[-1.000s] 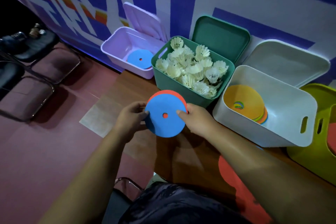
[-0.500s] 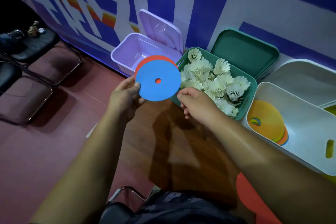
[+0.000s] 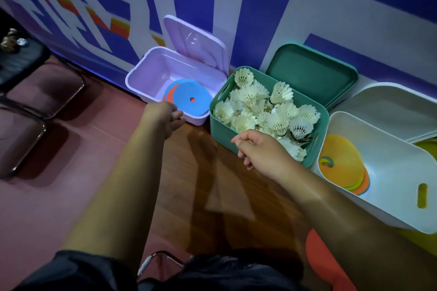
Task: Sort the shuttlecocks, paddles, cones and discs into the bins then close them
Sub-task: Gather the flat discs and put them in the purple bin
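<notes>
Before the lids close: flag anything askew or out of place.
The discs in the lilac bin lie fanned, the top blue one offset from the orange one beneath. An orange item lies outside the bins on the table.

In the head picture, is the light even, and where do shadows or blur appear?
Head view: dim and uneven; the chairs at left sink into darkness, the shuttlecocks are bright; soft shadows lie on the wooden surface; the left hand looks slightly blurred.
</notes>
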### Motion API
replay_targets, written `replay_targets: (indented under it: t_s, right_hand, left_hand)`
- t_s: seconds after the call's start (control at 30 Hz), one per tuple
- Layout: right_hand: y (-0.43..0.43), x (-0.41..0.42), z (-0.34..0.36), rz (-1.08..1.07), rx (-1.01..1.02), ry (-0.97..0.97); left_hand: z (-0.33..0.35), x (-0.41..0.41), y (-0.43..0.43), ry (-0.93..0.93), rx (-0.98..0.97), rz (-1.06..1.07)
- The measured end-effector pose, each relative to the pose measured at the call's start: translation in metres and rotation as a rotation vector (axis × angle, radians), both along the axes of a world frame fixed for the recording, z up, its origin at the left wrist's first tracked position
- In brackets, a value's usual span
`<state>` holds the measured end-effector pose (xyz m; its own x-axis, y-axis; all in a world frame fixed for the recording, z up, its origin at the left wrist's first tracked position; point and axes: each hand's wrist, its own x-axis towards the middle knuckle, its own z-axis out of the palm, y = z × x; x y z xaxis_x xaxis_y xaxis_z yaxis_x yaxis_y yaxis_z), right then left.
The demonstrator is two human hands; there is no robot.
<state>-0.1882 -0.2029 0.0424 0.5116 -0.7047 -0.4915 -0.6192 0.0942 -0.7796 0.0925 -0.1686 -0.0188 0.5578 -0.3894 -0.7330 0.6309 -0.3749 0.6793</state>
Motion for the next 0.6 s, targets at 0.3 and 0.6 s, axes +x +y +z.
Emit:
replay_targets:
  t_s: [0.3, 0.6]
  right_hand:
    - [0.01, -0.037, -0.027, -0.057, 0.046, 0.024]
    - [0.035, -0.133, -0.056, -0.262, 0.13, 0.028]
  left_hand:
    - [-0.036, -0.091, 0.042, 0.121, 0.095, -0.292]
    - [-0.055, -0.212, 0.044, 0.078, 0.099, -0.669]
